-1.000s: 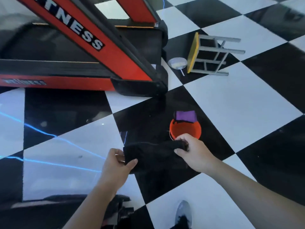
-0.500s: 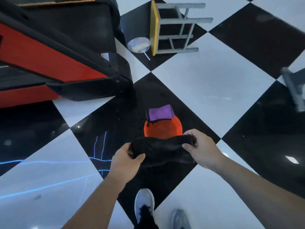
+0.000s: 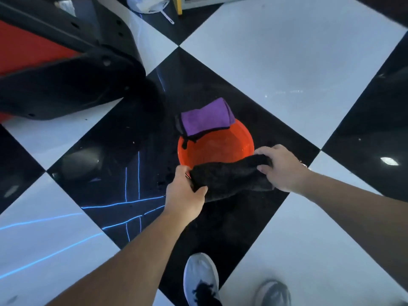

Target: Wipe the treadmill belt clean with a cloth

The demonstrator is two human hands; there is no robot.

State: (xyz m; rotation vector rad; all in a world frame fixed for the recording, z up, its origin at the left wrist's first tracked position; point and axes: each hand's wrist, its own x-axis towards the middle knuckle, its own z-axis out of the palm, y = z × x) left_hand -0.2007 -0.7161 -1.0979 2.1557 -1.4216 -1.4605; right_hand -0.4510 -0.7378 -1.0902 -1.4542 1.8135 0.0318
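Note:
I hold a black cloth [image 3: 229, 177] stretched between both hands, just above the near rim of an orange basin [image 3: 218, 146]. My left hand [image 3: 185, 195] grips its left end and my right hand [image 3: 282, 168] grips its right end. A folded purple cloth [image 3: 205, 118] lies over the basin's far rim. The treadmill's black and red front end [image 3: 66, 80] fills the upper left; its belt is out of view.
The floor is glossy black and white checkered tile [image 3: 287, 62]. My grey shoes [image 3: 203, 281] stand at the bottom edge. A white round object with a handle [image 3: 150, 5] and a yellow-edged stool [image 3: 178, 5] lie at the top.
The view has moved closer to the basin and tilted down. My hands carried the black cloth forward until it hangs over the basin's near rim. The treadmill has slid to the upper left.

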